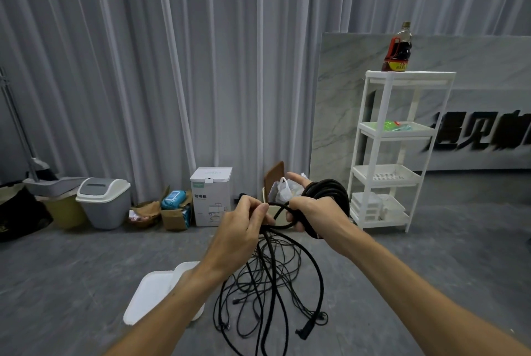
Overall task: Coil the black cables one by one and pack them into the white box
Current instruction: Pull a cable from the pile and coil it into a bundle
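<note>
The person is partway through winding one thick black cable (293, 243) into a coil (327, 192), held up in the air above the loose cable pile (267, 298) on the floor. To do this step well, each new turn probably ought to match the loops already wound round the right hand, laid flat against them and not crossed. The feeding hand would best let the cable slide and untwist, so the tail rises out of the pile without dragging the thin cables up with it. The tangle under the hands looks like the main risk: a snag there could pull the coil out of shape.

The right hand (313, 212) grasps the coil, its fingers (296, 215) curled round the bundled turns, with the loops passing over the back of the hand and wrist; the thumb or a finger points up and away from the bundle. The left hand (244, 226), just beside the coil on its left, pinches the running length of cable between thumb and bent fingers, so neither hand is slack.

The white box (184, 269) lies on the floor just left of the cable pile, partly hidden by the left forearm, with its lid (146, 295) beside it. Whether any cable is inside it cannot be told.
</note>
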Demonstrator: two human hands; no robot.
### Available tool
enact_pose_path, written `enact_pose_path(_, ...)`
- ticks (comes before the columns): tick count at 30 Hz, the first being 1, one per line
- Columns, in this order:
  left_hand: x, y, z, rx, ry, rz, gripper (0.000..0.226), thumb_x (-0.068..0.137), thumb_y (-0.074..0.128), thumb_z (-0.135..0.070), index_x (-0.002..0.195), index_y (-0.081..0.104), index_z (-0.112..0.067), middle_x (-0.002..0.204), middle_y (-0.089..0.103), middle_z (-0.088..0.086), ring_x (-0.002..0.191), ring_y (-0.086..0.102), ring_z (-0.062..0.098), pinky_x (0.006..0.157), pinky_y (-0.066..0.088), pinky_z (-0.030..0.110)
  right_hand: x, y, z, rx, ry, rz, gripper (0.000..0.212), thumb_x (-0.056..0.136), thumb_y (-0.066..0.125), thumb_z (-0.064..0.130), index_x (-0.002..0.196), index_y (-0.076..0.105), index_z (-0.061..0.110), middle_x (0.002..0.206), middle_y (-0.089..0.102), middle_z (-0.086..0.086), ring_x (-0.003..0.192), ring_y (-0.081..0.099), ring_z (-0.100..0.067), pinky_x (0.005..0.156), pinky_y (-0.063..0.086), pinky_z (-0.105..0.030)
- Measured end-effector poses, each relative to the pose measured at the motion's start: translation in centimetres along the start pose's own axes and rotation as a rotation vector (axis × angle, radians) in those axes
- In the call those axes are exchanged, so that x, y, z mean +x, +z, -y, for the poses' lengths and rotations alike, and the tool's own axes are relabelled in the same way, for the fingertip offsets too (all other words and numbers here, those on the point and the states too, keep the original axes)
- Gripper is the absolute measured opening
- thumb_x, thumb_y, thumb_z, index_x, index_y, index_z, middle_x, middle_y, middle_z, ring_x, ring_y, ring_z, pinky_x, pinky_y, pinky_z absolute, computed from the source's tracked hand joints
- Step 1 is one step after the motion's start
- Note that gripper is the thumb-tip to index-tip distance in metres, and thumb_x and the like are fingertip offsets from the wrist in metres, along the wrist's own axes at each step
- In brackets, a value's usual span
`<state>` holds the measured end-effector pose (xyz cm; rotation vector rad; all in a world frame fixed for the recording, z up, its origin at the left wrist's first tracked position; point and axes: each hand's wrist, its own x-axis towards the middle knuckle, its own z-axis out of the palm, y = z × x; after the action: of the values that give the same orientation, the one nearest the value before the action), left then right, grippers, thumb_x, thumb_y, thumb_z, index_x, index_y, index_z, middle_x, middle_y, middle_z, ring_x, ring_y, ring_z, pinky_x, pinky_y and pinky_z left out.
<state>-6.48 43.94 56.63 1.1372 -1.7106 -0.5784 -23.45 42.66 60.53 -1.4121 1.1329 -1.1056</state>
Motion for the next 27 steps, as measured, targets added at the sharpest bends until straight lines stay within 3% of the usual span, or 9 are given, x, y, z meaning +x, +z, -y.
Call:
enact_pose_path(3,0.2,0.0,-0.4,0.008,0.013,0.015,0.014,0.104,0.046,-0.028,0.093,0.054,-0.022,0.07,0.07,0.001,0.08,0.069,0.018,0.071,0.054,0.031,0.0,-0.1,0.3,0.074,-0.001,-0.021,0.049,0.094,0.05,-0.001,0.135,0.053,0.025,0.066,0.062,-0.008,0.043,0.049,-0.009,0.042,0.038,-0.019)
enact_pose_path(8,0.8,-0.8,-0.1,0.07,0.041,0.14,0.014,0.096,0.062,-0.016,0.098,0.055,-0.028,0.092,0.067,-0.006,0.089,0.064,0.0,0.077,0.05,0.011,-0.5,-0.9,0.3,0.148,-0.043,0.004,0.049,0.094,0.048,-0.005,0.133,0.054,0.024,0.065,0.058,-0.01,0.042,0.046,-0.009,0.041,0.037,-0.019)
enact_pose_path(11,1.0,-1.0,-0.1,0.17,-0.004,0.211,0.024,0.087,0.055,-0.035,0.11,0.057,-0.029,0.103,0.062,-0.017,0.097,0.058,-0.007,0.075,0.044,0.005,-0.8,-1.0,0.0,0.11,-0.102,0.029,0.05,0.093,0.05,-0.005,0.131,0.056,0.026,0.064,0.06,-0.009,0.045,0.045,-0.012,0.043,0.037,-0.02)
enact_pose_path(14,1.1,-1.0,-0.5,0.258,-0.044,0.279,0.044,0.08,0.042,-0.045,0.117,0.059,-0.03,0.095,0.058,-0.021,0.088,0.055,-0.005,0.068,0.038,0.009,-0.9,-0.9,-0.2,0.061,-0.165,0.019,0.048,0.094,0.051,-0.006,0.131,0.057,0.025,0.068,0.059,-0.011,0.047,0.046,-0.013,0.046,0.039,-0.022)
enact_pose_path(16,1.3,-1.1,-0.4,0.305,-0.043,0.29,0.034,0.084,0.043,-0.049,0.108,0.06,-0.031,0.095,0.057,-0.017,0.088,0.055,0.001,0.07,0.038,0.013,-1.0,-0.9,-0.2,0.034,-0.203,0.002,0.045,0.095,0.052,-0.006,0.128,0.058,0.022,0.073,0.056,-0.013,0.047,0.046,-0.011,0.045,0.038,-0.021)
enact_pose_path(19,1.5,-1.6,0.1,0.277,-0.061,0.295,0.013,0.095,0.061,-0.041,0.1,0.06,-0.029,0.101,0.055,-0.011,0.093,0.056,0.005,0.075,0.041,0.014,-1.1,-1.1,-0.3,0.007,-0.221,-0.066,0.037,0.096,0.052,-0.004,0.121,0.061,0.021,0.073,0.054,-0.013,0.047,0.044,-0.009,0.044,0.038,-0.021)
enact_pose_path(24,0.9,-2.6,1.3,0.171,-0.042,0.218,0.014,0.091,0.07,-0.021,0.084,0.058,-0.025,0.077,0.055,-0.006,0.067,0.049,0.001,0.064,0.042,0.019,-0.8,-2.1,0.0,-0.074,-0.267,-0.164,0.027,0.097,0.052,-0.001,0.106,0.064,0.021,0.057,0.06,0.015,0.05,0.053,-0.002,0.05,0.041,-0.017)
enact_pose_path(27,0.5,-2.9,1.5,0.025,-0.139,0.238,0.006,0.095,0.065,-0.019,0.094,0.059,-0.016,0.091,0.064,0.004,0.084,0.06,0.011,0.076,0.05,0.022,-0.7,-2.6,0.4,-0.063,-0.271,-0.175,0.022,0.098,0.05,-0.003,0.101,0.066,0.012,0.054,0.06,0.015,0.05,0.056,0.001,0.05,0.042,-0.012)
